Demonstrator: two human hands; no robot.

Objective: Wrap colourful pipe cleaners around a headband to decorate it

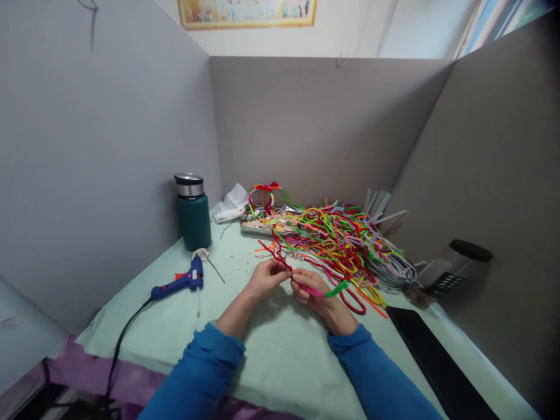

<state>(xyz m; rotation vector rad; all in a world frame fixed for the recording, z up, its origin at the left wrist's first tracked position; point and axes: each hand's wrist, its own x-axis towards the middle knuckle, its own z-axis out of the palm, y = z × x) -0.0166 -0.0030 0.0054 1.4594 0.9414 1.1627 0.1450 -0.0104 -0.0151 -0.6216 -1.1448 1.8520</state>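
In the head view, the left hand (pixel 266 280) is pinching a fuzzy-stem piece (pixel 317 293) between thumb and fingers, and the right hand (pixel 308 279) is gripping it just beside. The piece is sitting above the counter (pixel 280 361), in front of the loose stem heap (pixel 341 233). Its thin red ends could be snagging if they were drifting into that heap, and a loosening pinch could be letting the join slip. The glue gun (pixel 179 284) is lying to the left; a sleeve catching its cord (pixel 125 332) could be dragging it. The piece is looking soft and bendy: red strands are fanning out beyond the fingers, while a pink length is running into a thicker, bright green tip across the right hand.
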